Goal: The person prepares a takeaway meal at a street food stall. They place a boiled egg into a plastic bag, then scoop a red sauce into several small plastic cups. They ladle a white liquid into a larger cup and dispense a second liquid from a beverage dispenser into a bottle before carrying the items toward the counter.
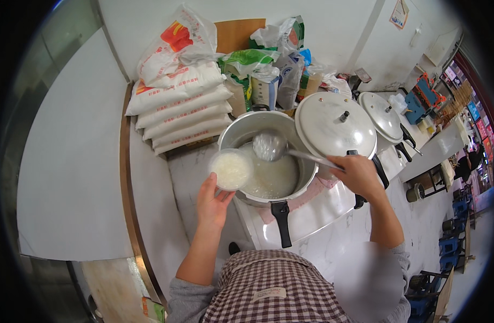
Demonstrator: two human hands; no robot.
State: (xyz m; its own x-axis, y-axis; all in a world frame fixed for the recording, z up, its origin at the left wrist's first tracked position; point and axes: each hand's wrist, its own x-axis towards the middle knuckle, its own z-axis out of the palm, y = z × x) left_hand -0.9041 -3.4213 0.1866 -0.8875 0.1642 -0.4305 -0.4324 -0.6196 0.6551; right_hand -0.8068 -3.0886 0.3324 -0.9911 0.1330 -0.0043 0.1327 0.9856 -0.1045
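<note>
My left hand (214, 200) holds a clear round container (231, 169) of pale, whitish food above the near left rim of a large open metal pot (310, 183). My right hand (358, 175) grips the handle of a metal ladle (270, 146), whose bowl is over the pot. Cloudy pale liquid (271, 179) lies inside the pot. A black handle (282, 224) on the pot points toward me. Whether the ladle's bowl touches the liquid, I cannot tell.
Stacked white sacks (186, 109) stand at the back left, with opened bags (265, 87) beside them. Two lidded pressure cookers (336, 125) (381, 115) are to the right. A pink cloth (299, 200) lies under the pot. Blue stools (449, 246) stand farther right.
</note>
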